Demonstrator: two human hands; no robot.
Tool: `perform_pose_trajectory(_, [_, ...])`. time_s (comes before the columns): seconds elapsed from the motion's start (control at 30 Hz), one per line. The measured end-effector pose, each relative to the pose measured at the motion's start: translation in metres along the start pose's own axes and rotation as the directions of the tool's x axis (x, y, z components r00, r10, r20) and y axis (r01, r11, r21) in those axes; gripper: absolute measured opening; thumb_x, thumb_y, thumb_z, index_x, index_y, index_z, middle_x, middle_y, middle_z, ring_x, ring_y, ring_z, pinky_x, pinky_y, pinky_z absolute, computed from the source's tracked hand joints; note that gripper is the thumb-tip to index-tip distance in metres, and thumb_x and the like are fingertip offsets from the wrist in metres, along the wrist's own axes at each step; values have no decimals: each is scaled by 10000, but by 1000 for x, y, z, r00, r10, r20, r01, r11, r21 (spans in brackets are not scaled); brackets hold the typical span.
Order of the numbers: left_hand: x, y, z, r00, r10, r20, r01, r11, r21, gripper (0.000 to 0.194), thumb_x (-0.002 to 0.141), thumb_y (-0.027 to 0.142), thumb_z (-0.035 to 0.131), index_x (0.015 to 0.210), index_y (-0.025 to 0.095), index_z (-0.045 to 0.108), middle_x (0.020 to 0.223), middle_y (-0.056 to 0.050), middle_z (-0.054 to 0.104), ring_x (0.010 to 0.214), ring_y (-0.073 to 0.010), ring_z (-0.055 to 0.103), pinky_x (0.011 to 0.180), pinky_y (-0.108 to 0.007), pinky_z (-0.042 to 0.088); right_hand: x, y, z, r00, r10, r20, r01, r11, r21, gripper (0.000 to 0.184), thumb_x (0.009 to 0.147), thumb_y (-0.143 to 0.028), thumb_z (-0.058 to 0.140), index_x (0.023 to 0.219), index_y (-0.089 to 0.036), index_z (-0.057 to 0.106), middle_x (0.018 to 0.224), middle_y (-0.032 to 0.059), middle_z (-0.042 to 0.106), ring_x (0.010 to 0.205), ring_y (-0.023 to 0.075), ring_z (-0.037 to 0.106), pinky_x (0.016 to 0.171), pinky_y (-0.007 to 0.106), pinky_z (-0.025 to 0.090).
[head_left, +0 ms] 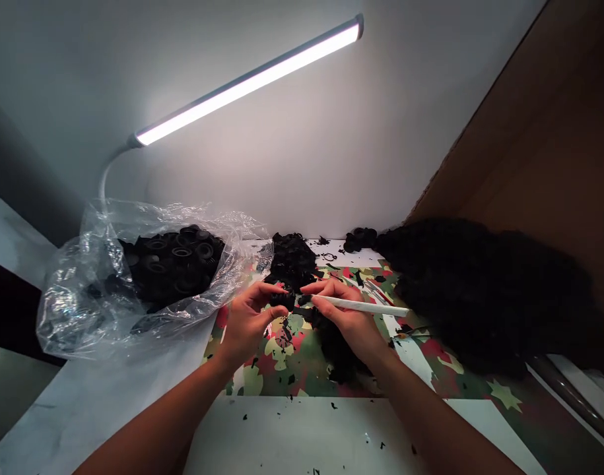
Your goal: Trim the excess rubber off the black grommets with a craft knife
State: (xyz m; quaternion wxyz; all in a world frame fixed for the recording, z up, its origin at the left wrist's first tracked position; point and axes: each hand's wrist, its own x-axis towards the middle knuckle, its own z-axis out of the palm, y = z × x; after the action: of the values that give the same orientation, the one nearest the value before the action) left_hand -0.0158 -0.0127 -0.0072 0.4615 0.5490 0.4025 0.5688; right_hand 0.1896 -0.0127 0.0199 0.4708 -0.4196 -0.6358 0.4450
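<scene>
My left hand point(249, 321) pinches a small black rubber-like round part point(282, 299) between thumb and fingers. Just to its right, my right hand point(342, 310) is closed around a slim white stick-like tool point(366, 305), whose long end points right; its kind cannot be made out. A small black piece point(304, 299) shows at the right fingertips, and I cannot tell whether it is the tool's tip or a scrap. Beyond both hands lies a heap of black scraps point(292, 257). Another dark pile point(335, 346) is partly hidden under my right hand and wrist.
On the left stands a clear plastic bag point(64, 310) with several black ring-shaped parts point(181, 253) in it. A large black heap point(470, 290) fills the right, beside a cardboard wall point(539, 138). Black bits litter the camouflage-patterned sheet point(262, 379). A lit lamp point(252, 86) hangs above.
</scene>
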Motion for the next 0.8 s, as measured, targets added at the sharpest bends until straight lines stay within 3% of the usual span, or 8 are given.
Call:
perform_pose_trajectory(0.23, [-3,-7,5,997,-42,67,43,999,-21,280,755,272,815,982,173,682,966,-52,691,913,-186,667,829,-298,548,-9,-9,13,1000,11,19,-13,995,95,249,899,-313,625,687,-214,542,1112,61,733,1023,232,668,867,373,507])
perform_pose_trajectory(0.57, [-5,-7,10,997,72,6,-72,997,27,218,731,254,827,862,173,673,912,-32,656,908,-183,660,858,-320,572,-15,-3,20,998,-65,-3,64,996,-69,192,910,-324,628,748,-223,614,1143,77,747,1004,257,705,873,399,534])
perform_pose_trajectory(0.7, [-8,-8,10,984,177,-31,-170,973,159,181,731,218,819,829,179,672,861,-28,659,862,-183,664,801,-310,581,-19,-3,29,991,-120,-61,110,983,-148,161,912,-295,610,767,-232,641,1080,59,763,956,245,711,853,373,530])
perform_pose_trajectory(0.8, [-13,-3,11,947,320,-31,-302,918,256,161,727,162,814,756,194,658,882,-46,699,868,-202,681,788,-330,576,-18,-4,32,982,-151,-114,119,962,-246,156,933,-278,571,804,-246,654,1017,35,767,901,228,704,844,361,511])
